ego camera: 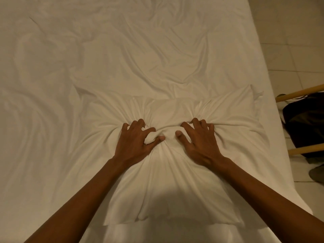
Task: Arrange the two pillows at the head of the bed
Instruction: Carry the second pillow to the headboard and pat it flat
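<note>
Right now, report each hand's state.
Left hand: closed on a bunch of pillow fabric.
Right hand: fingers clawed into the same pillow, gripping its fabric.

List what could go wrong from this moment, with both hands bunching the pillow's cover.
1. The left hand and right hand pinch only cloth of the pillow; a lift may stretch the cover while the filling sags.
2. The pillow lies close to the bed's right edge; a sideways pull could tip it to the floor.
3. Dragging it may wrinkle the sheet further.
</note>
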The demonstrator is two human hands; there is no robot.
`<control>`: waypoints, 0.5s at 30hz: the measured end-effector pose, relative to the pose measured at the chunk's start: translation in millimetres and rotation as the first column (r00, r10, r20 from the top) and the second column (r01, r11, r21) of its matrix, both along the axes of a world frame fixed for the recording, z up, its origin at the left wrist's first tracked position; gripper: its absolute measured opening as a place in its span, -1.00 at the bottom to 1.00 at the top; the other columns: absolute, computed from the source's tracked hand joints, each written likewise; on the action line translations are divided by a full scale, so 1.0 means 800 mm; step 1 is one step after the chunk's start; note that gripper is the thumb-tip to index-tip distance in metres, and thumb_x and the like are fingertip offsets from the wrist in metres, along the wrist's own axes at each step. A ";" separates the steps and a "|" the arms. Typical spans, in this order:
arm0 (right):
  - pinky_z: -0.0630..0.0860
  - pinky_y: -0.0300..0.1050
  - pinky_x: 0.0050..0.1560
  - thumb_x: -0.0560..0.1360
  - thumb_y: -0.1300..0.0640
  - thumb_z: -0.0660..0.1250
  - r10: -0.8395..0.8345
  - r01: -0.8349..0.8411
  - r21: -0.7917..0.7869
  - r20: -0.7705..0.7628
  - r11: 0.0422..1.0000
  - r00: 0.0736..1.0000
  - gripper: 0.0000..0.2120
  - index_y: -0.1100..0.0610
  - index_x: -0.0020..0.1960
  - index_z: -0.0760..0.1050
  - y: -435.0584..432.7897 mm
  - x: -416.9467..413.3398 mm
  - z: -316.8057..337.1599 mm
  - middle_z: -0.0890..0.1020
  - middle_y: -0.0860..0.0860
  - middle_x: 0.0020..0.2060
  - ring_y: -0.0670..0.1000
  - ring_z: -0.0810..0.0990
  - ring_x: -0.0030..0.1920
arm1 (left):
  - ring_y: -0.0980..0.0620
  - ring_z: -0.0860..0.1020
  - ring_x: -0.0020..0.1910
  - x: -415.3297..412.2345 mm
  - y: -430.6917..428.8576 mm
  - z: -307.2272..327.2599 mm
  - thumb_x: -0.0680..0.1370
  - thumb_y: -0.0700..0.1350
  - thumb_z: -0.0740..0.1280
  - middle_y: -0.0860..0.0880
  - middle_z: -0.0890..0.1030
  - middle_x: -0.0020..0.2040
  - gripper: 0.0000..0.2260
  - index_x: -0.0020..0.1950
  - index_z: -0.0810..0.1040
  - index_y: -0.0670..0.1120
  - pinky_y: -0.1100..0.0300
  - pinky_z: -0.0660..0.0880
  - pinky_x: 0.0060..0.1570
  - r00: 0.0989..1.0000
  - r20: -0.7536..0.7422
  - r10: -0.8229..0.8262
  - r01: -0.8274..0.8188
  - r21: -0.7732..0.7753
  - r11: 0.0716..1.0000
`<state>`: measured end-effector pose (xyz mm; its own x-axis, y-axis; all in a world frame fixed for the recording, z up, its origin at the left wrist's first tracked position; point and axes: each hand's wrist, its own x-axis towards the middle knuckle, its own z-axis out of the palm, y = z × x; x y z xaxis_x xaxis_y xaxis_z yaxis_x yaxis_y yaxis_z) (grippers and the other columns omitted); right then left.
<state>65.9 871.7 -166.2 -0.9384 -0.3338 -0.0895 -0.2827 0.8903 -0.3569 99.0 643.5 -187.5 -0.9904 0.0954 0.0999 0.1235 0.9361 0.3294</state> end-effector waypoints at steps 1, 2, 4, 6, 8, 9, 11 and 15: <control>0.27 0.17 0.26 0.53 -0.47 -0.27 -0.057 0.057 0.003 0.002 0.998 0.998 -0.23 -0.03 0.21 0.52 -0.007 0.000 0.000 0.54 0.04 0.11 0.13 0.44 0.15 | 0.00 0.52 -0.09 0.000 0.001 0.000 0.56 0.42 0.05 0.02 0.51 -0.13 -0.46 -0.02 0.64 0.08 0.05 0.30 -0.02 1.000 -0.003 0.010 -0.010 0.001 1.000; 0.27 0.20 0.28 0.54 -0.46 -0.25 -0.103 0.103 0.027 -0.012 0.994 0.995 -0.24 -0.03 0.19 0.54 -0.014 0.001 0.000 0.55 0.05 0.11 0.14 0.45 0.16 | 0.00 0.52 -0.09 0.000 0.002 -0.001 0.57 0.42 0.06 0.02 0.52 -0.13 -0.46 -0.01 0.65 0.08 0.04 0.31 -0.01 1.000 -0.006 0.024 -0.024 0.005 1.000; 0.27 0.19 0.26 0.55 -0.46 -0.15 -0.145 0.149 0.082 -0.053 0.985 0.988 -0.29 -0.02 0.14 0.58 -0.024 0.001 -0.007 0.58 0.06 0.08 0.15 0.48 0.14 | 0.00 0.53 -0.08 0.001 0.005 -0.002 0.58 0.40 0.05 0.02 0.54 -0.12 -0.46 0.00 0.67 0.07 0.03 0.33 0.02 0.998 -0.007 0.059 -0.059 0.011 0.998; 0.28 0.16 0.19 0.55 -0.46 -0.10 -0.150 0.160 0.108 -0.099 0.981 0.984 -0.31 0.00 0.09 0.60 -0.029 0.000 -0.014 0.61 0.05 0.01 0.14 0.50 0.08 | -0.01 0.55 -0.06 0.000 0.010 -0.003 0.61 0.36 -0.02 0.00 0.58 -0.08 -0.40 0.03 0.70 0.03 0.01 0.33 0.05 0.993 -0.009 0.118 -0.118 0.022 0.993; 0.31 0.14 0.12 0.55 -0.48 -0.08 -0.148 0.167 0.120 -0.150 0.979 0.978 -0.29 0.02 0.03 0.62 -0.029 -0.002 -0.020 0.62 0.05 -0.06 0.14 0.53 0.02 | -0.05 0.58 -0.04 -0.003 0.018 -0.005 0.64 0.32 -0.09 -0.04 0.62 -0.06 -0.34 0.04 0.71 -0.02 -0.02 0.33 0.07 0.984 -0.016 0.180 -0.180 0.011 0.984; 0.32 0.12 0.09 0.55 -0.48 -0.05 -0.147 0.170 0.126 -0.171 0.977 0.974 -0.30 0.03 0.00 0.62 -0.029 -0.002 -0.021 0.63 0.05 -0.09 0.14 0.53 -0.01 | -0.06 0.58 -0.05 -0.004 0.022 -0.005 0.65 0.31 -0.10 -0.05 0.62 -0.07 -0.33 0.04 0.72 -0.04 -0.04 0.34 0.07 0.980 -0.027 0.196 -0.196 -0.013 0.980; 0.34 0.12 0.07 0.55 -0.46 0.01 -0.139 0.167 0.135 -0.198 0.977 0.970 -0.34 0.05 -0.04 0.63 -0.027 -0.003 -0.024 0.64 0.04 -0.12 0.14 0.54 -0.04 | -0.08 0.58 -0.10 -0.006 0.028 -0.007 0.65 0.29 -0.02 -0.06 0.62 -0.12 -0.39 -0.01 0.71 -0.05 -0.06 0.36 0.03 0.977 -0.063 0.205 -0.209 -0.061 0.976; 0.36 0.14 0.09 0.54 -0.41 0.11 -0.131 0.168 0.132 -0.254 0.977 0.958 -0.39 0.08 -0.06 0.64 -0.028 -0.005 -0.023 0.66 0.07 -0.14 0.16 0.56 -0.05 | -0.08 0.57 -0.17 -0.008 0.027 -0.008 0.65 0.25 0.12 -0.05 0.60 -0.19 -0.51 -0.11 0.69 -0.05 -0.04 0.35 -0.05 0.966 -0.167 0.196 -0.215 -0.103 0.971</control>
<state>62.1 849.4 -184.8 -0.9761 -0.1882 0.1083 -0.2034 0.9671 -0.1528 92.9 665.4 -194.1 -0.9634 -0.0882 0.2533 -0.0352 0.9778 0.2063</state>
